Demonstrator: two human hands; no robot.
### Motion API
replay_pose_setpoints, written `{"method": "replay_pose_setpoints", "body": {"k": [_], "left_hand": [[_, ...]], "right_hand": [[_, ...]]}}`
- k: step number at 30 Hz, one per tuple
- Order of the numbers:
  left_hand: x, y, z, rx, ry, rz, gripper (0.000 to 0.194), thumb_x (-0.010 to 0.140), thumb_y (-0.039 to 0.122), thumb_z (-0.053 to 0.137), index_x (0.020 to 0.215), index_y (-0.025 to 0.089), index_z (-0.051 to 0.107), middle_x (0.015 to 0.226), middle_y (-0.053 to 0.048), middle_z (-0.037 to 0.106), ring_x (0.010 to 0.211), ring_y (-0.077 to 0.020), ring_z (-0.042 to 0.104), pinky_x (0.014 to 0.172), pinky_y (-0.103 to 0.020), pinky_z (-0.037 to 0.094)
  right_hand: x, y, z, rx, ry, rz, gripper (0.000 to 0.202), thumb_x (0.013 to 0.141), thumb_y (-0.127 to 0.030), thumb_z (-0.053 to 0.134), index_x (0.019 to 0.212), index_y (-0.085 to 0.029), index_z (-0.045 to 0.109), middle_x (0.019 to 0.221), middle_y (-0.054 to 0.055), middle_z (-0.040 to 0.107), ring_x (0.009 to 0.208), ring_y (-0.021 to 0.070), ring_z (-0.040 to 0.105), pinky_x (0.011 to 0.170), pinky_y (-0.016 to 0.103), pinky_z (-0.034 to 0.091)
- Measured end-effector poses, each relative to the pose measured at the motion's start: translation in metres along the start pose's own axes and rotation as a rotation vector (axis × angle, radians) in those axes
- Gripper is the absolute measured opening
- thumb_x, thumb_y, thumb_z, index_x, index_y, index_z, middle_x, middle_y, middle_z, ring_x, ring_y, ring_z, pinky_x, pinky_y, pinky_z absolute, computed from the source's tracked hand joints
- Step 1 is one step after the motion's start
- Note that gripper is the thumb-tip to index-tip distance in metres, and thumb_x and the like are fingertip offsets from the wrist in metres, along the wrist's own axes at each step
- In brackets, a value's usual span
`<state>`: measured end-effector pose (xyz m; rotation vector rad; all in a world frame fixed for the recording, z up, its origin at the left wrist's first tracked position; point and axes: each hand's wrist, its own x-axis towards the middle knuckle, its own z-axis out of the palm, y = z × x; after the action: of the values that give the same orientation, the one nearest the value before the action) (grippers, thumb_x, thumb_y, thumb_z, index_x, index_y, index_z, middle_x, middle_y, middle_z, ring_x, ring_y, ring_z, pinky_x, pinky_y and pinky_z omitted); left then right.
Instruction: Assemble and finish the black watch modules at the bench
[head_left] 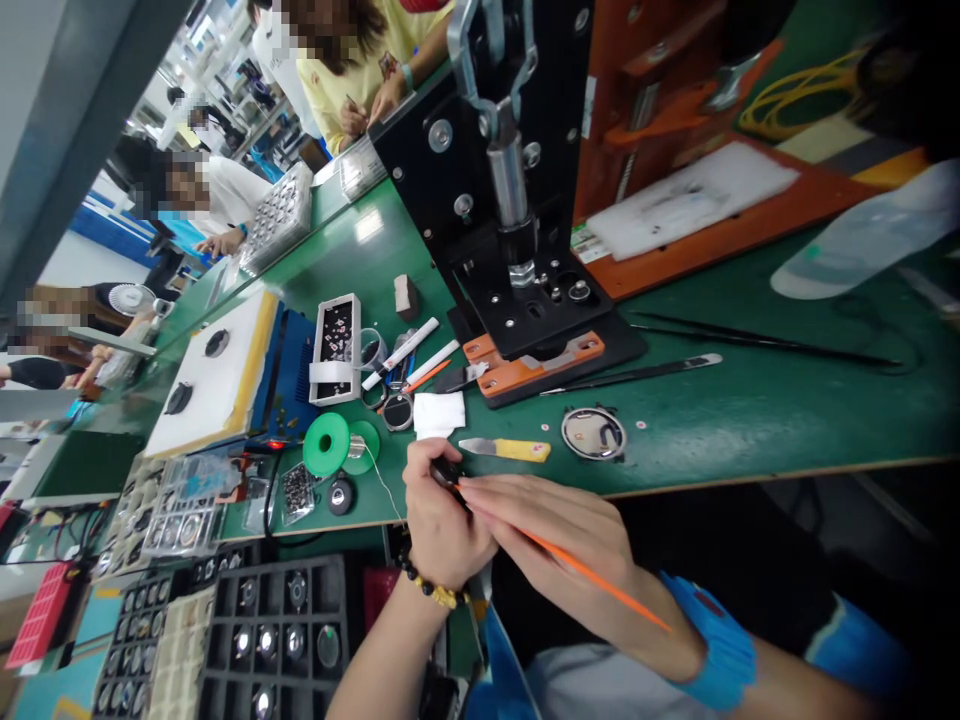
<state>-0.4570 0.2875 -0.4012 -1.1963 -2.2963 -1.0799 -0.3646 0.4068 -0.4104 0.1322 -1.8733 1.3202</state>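
Note:
My left hand [442,515], with a black-and-gold bead bracelet at its wrist, is closed around a small dark part [448,472], mostly hidden by the fingers. My right hand [577,530] pinches a thin orange stick [596,582], its tip against or very near that part. Just beyond my hands a yellow-handled blade [506,449] lies on the green bench. To its right is an oval metal watch part [593,433] with the inside showing. A folded white cloth [439,412] sits beyond my left hand.
A black press [517,200] with an orange fixture [536,365] stands ahead. Tweezers [637,374] lie to its right. Solder wire on a green spool [328,444], a parts box [335,345] and a blue device [289,370] are leftward. Below them sits a compartment tray [274,690]. Co-workers sit further off.

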Motion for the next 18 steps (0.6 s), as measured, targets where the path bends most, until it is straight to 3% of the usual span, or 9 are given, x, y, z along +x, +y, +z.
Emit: {"method": "replay_pose_setpoints", "body": {"k": [4,9,18], "left_hand": [[0.0,0.002,-0.001,0.01,-0.003,-0.012,0.035,0.092,0.023,0.053,0.125,0.021,0.042,0.102,-0.007,0.054,0.085,-0.0186,0.058,0.074,-0.034,0.051],[0.002,0.002,-0.002,0.009,-0.013,-0.034,0.033,0.093,0.026,0.053,0.124,0.022,0.043,0.101,-0.006,0.055,0.086,-0.0198,0.059,0.075,-0.035,0.052],[0.003,0.003,-0.002,0.033,-0.037,-0.065,0.032,0.097,0.028,0.052,0.126,0.022,0.04,0.099,-0.005,0.053,0.081,-0.0181,0.057,0.07,-0.032,0.05]], "right_hand": [[-0.004,0.004,0.006,-0.028,0.029,-0.084,0.05,0.094,0.001,0.062,0.139,-0.02,0.065,0.122,0.006,0.079,0.113,0.0198,0.076,0.1,0.032,0.067],[-0.003,0.005,0.013,-0.052,0.032,-0.072,0.055,0.094,0.002,0.06,0.143,-0.022,0.063,0.123,0.005,0.078,0.113,0.0207,0.076,0.098,0.034,0.068],[0.016,-0.009,0.012,-0.068,0.091,0.067,0.037,0.094,0.002,0.064,0.12,-0.022,0.073,0.106,0.003,0.082,0.095,0.0149,0.079,0.092,0.025,0.067]]}}
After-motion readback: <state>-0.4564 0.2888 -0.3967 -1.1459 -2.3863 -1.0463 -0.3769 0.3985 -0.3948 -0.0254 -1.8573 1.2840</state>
